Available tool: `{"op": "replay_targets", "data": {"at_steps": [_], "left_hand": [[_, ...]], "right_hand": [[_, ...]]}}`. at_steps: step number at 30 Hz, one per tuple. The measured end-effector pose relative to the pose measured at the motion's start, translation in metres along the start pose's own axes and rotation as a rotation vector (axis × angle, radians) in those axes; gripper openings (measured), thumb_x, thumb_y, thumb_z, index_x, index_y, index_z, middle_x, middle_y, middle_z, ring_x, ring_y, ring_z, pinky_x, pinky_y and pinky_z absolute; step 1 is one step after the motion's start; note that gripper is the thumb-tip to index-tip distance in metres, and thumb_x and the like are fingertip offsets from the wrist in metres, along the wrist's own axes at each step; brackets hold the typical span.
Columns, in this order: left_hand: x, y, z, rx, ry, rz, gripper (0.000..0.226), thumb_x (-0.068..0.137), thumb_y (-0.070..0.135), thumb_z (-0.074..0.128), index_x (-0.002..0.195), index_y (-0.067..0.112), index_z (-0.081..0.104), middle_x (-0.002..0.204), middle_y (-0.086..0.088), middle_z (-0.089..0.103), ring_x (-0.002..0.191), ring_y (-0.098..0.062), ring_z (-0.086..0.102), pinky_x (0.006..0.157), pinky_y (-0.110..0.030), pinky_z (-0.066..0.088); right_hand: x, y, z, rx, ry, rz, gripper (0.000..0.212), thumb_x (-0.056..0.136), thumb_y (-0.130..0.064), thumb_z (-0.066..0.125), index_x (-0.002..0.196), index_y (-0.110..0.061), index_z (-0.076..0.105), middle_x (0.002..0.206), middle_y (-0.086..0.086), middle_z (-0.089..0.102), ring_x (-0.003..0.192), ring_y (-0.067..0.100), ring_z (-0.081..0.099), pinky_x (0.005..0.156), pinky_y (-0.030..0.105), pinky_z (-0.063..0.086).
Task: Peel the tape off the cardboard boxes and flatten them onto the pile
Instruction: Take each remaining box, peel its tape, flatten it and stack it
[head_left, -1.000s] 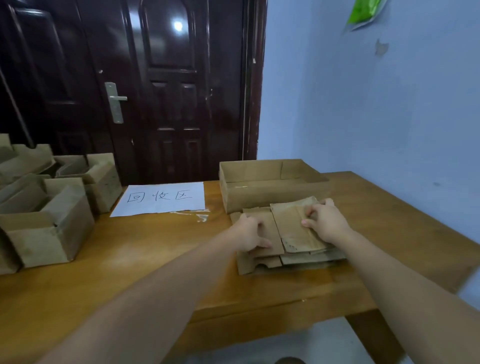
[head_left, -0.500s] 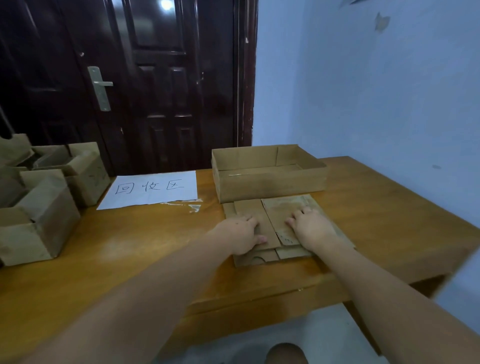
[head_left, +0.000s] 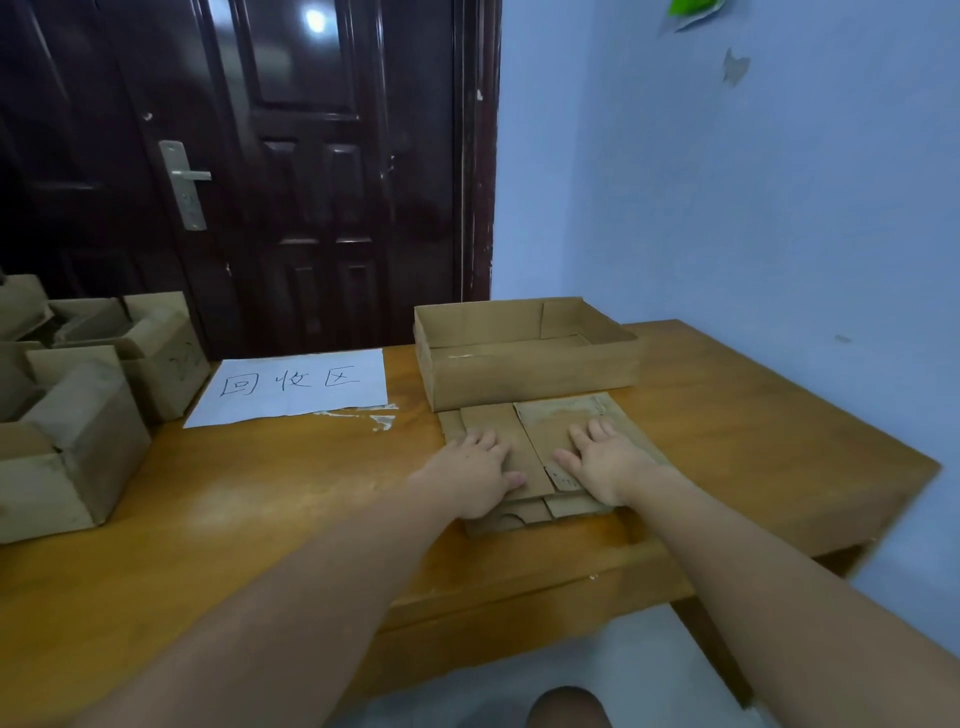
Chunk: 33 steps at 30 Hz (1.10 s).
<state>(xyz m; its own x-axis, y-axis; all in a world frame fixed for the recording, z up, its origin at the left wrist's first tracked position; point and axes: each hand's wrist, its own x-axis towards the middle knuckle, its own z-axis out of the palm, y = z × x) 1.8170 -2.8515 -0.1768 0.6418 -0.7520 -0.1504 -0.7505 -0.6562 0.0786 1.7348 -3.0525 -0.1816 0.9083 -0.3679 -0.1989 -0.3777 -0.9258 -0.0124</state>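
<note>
Under flat left hand (head_left: 475, 470) and right hand (head_left: 605, 460), grip wide: pile (head_left: 524, 439), lower layers hidden

pile (head_left: 540, 441): on table (head_left: 753, 447), under both hands
tray box (head_left: 524, 348): just behind pile
paper sheet (head_left: 296, 387): left of pile
boxes (head_left: 78, 415): far left of pile

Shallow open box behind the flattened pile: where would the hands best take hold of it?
Probably the shallow open box's short side walls, one hand from each end: its top is open and the rims are exposed. The flattened pile lies against its front wall.
</note>
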Motion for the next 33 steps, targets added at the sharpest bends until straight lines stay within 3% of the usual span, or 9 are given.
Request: {"op": "replay_targets", "data": {"at_steps": [2,5,7,12,19,22,25,28,33], "left_hand": [[-0.004,-0.002,-0.002,0.01,0.047,0.002,0.074,0.103,0.067,0.031,0.161,0.021,0.027,0.167,-0.006,0.027,0.153,-0.029,0.027,0.126,-0.048,0.019],[-0.012,-0.007,-0.007,0.004,0.107,-0.02,0.073,0.098,0.072,0.038,0.15,0.022,0.047,0.154,-0.006,0.049,0.138,-0.029,0.047,0.118,-0.046,0.035],[-0.023,-0.016,-0.017,0.003,0.144,-0.018,0.068,0.1,0.067,0.04,0.151,0.022,0.047,0.155,-0.005,0.048,0.14,-0.028,0.046,0.118,-0.046,0.036],[-0.08,-0.065,-0.056,-0.01,0.234,-0.02,0.061,0.105,0.059,0.039,0.152,0.021,0.046,0.154,-0.004,0.049,0.14,-0.026,0.046,0.115,-0.043,0.037],[-0.178,-0.155,-0.077,0.017,0.254,-0.269,0.072,0.101,0.066,0.038,0.157,0.021,0.037,0.16,-0.001,0.042,0.146,-0.025,0.039,0.116,-0.042,0.036],[-0.229,-0.187,-0.085,0.037,0.292,-0.329,0.068,0.102,0.063,0.04,0.155,0.021,0.04,0.156,-0.001,0.048,0.14,-0.025,0.046,0.11,-0.042,0.042],[-0.281,-0.215,-0.095,0.095,0.314,-0.395,0.063,0.101,0.064,0.041,0.149,0.023,0.046,0.144,-0.002,0.057,0.127,-0.025,0.054,0.102,-0.043,0.047],[-0.331,-0.242,-0.101,0.149,0.316,-0.502,0.067,0.101,0.065,0.041,0.152,0.022,0.044,0.149,-0.003,0.053,0.133,-0.026,0.052,0.109,-0.043,0.045],[-0.412,-0.288,-0.099,0.171,0.302,-0.67,0.065,0.101,0.061,0.043,0.154,0.022,0.042,0.153,-0.003,0.049,0.134,-0.026,0.051,0.109,-0.045,0.045]], "right_hand": [[-0.004,-0.005,-0.011,-0.03,-0.014,-0.008,0.069,0.108,-0.053,0.02,0.163,-0.013,0.011,0.168,0.02,0.002,0.156,0.036,0.001,0.126,0.049,0.01],[-0.013,-0.027,-0.033,-0.058,0.046,-0.098,0.06,0.111,-0.041,0.029,0.163,-0.017,0.013,0.17,0.013,0.002,0.157,0.031,0.003,0.125,0.046,0.011],[-0.018,-0.052,-0.046,-0.032,0.104,-0.192,0.058,0.11,-0.037,0.034,0.163,-0.02,0.015,0.17,0.007,0.008,0.157,0.025,0.007,0.125,0.043,0.014],[-0.034,-0.126,-0.072,0.038,0.144,-0.398,0.062,0.107,-0.047,0.041,0.162,-0.029,0.02,0.17,-0.001,0.013,0.156,0.018,0.012,0.124,0.043,0.018],[-0.05,-0.248,-0.093,0.042,0.16,-0.644,0.063,0.107,-0.048,0.04,0.162,-0.027,0.019,0.169,-0.004,0.018,0.155,0.016,0.016,0.124,0.038,0.021],[-0.063,-0.306,-0.1,0.053,0.172,-0.752,0.061,0.107,-0.045,0.041,0.162,-0.028,0.019,0.168,-0.007,0.02,0.155,0.016,0.017,0.123,0.038,0.02],[-0.08,-0.361,-0.107,0.069,0.191,-0.865,0.061,0.106,-0.045,0.045,0.161,-0.024,0.026,0.165,-0.001,0.031,0.152,0.02,0.028,0.121,0.036,0.025],[-0.095,-0.414,-0.11,0.055,0.218,-0.959,0.064,0.103,-0.056,0.044,0.158,-0.024,0.033,0.153,0.002,0.047,0.139,0.025,0.045,0.11,0.036,0.037],[-0.124,-0.501,-0.108,0.039,0.197,-1.127,0.062,0.104,-0.053,0.043,0.16,-0.031,0.026,0.161,0.003,0.038,0.143,0.027,0.041,0.115,0.044,0.038]]}}
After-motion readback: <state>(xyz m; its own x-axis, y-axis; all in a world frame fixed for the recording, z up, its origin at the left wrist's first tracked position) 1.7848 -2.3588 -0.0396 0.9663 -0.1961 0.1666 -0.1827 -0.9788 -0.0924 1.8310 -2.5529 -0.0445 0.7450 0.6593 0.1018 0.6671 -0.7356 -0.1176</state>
